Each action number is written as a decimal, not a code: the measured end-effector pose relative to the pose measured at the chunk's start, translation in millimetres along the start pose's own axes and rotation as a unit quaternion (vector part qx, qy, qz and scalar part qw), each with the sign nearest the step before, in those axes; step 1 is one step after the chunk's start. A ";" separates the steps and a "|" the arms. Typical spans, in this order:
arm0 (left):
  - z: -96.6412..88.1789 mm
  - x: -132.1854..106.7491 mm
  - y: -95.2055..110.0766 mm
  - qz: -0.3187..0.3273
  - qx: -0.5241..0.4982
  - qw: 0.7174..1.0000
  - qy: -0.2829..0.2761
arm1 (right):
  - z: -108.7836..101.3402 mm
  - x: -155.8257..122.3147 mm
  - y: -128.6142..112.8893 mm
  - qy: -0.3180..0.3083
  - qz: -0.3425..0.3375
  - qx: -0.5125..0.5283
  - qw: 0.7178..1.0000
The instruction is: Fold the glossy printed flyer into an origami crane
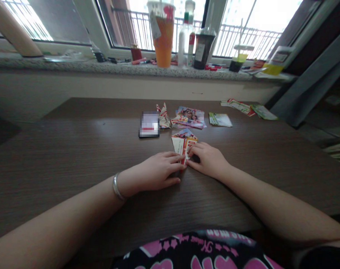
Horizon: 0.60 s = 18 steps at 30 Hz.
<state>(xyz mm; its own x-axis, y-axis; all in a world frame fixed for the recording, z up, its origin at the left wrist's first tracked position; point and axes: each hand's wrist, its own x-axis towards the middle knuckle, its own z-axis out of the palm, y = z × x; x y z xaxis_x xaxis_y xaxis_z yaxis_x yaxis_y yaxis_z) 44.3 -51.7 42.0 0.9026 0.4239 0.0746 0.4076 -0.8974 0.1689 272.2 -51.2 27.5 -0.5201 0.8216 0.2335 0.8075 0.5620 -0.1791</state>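
Observation:
A folded printed paper (180, 143), kite-shaped with its narrow end toward me, lies on the table between my hands. It shows white, red and orange print, with a colourful picture at the far tip. My left hand (161, 170) lies palm down at its lower left, fingers stretched out and the fingertips pressing on the paper's near end. From the right, my right hand (207, 158) has curled fingers on the paper's right edge, thumb near the lower point. The fingers partly cover the near end.
Beyond the paper lie a phone-like device (149, 125) with a blurred screen, a folded paper figure (164, 118), printed leaflets (192, 116) and a card stack (220, 120). More leaflets (242, 107) sit at the far right. Drink cups (163, 41) and bottles line the windowsill (116, 69).

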 end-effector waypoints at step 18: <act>0.0 1.1 1.4 0.012 0.007 1.000 0.015 | 23.3 5.5 28.1 0.054 0.103 0.056 0.992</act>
<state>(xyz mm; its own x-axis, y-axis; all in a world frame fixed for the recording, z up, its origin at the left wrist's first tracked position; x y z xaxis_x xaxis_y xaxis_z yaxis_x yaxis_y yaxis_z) 45.8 -52.6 42.3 0.9080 0.4048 0.1083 0.3872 -0.9093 0.1526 285.6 -28.7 1.5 -0.3106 0.9083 0.2803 0.8537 0.3962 -0.3379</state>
